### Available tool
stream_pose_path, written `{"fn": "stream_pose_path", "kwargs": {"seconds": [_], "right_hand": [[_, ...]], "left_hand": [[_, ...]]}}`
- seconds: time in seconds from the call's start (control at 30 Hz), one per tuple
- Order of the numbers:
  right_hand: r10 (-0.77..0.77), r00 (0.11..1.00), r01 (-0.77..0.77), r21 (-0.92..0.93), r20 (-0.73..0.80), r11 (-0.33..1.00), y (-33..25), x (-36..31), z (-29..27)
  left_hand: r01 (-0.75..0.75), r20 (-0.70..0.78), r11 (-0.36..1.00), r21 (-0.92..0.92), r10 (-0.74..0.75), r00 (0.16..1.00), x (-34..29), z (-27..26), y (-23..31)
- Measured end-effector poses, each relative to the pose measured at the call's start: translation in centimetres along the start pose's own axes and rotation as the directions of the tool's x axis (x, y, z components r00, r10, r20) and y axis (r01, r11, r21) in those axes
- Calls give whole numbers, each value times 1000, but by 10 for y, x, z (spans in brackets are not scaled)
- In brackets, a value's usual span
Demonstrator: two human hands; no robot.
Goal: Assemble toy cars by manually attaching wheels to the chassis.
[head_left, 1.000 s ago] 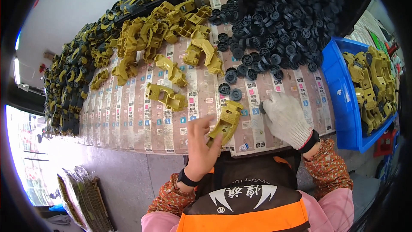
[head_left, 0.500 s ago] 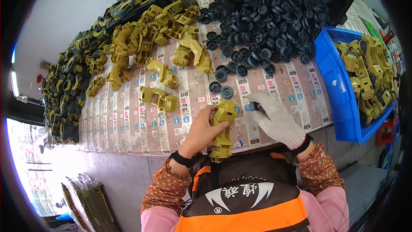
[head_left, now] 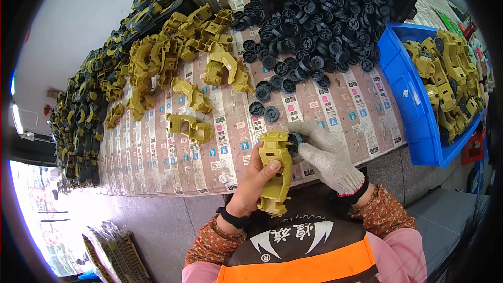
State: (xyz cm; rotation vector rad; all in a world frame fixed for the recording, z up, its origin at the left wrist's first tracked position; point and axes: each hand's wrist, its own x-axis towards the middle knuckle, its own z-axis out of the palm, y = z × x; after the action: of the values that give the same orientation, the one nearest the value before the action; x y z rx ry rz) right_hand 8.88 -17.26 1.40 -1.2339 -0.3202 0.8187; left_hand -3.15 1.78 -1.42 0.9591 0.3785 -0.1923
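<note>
My bare left hand [head_left: 257, 179] grips a yellow plastic toy car body [head_left: 273, 165] near the table's front edge, its thumb lying across the part. In my right hand [head_left: 329, 156], which wears a white knit glove, a dark toy wheel [head_left: 295, 141] is pinched between thumb and fingers. The wheel sits against the upper right side of the car body; whether it is seated there cannot be made out. Two loose dark wheels [head_left: 271, 113] lie just beyond my hands. Left of them rests a single yellow car body [head_left: 189, 128].
A heap of dark wheels [head_left: 319, 26] spreads across the table's [head_left: 230, 162] far middle. Yellow bodies [head_left: 157, 55] are piled at the far left, beside stacked cars with wheels [head_left: 81, 115]. At the right stands a blue bin [head_left: 419, 120] of yellow bodies.
My right hand has moved left, bringing the wheel against the car body. The left hand has lowered slightly with the body, and the whole view has shifted a little.
</note>
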Motion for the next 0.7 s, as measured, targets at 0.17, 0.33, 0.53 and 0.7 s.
{"fn": "stream_pose_path", "kwargs": {"seconds": [0.17, 0.33, 0.53, 0.7], "right_hand": [[15, 1000, -14, -7, 24, 1000, 2, -1, 0], [-15, 985, -13, -158, -174, 987, -6, -12, 17], [-302, 953, 219, -633, -25, 743, 13, -19, 14], [-275, 960, 228, -729, 57, 645, 1, -17, 18]], "left_hand": [[-83, -73, 990, 116, 92, 993, -3, 9, -4], [-188, -56, 933, 306, 215, 975, -4, 15, -8], [-271, 32, 753, 599, 316, 948, -8, 8, -19], [-268, 93, 546, 794, 327, 940, -15, 10, -11]]}}
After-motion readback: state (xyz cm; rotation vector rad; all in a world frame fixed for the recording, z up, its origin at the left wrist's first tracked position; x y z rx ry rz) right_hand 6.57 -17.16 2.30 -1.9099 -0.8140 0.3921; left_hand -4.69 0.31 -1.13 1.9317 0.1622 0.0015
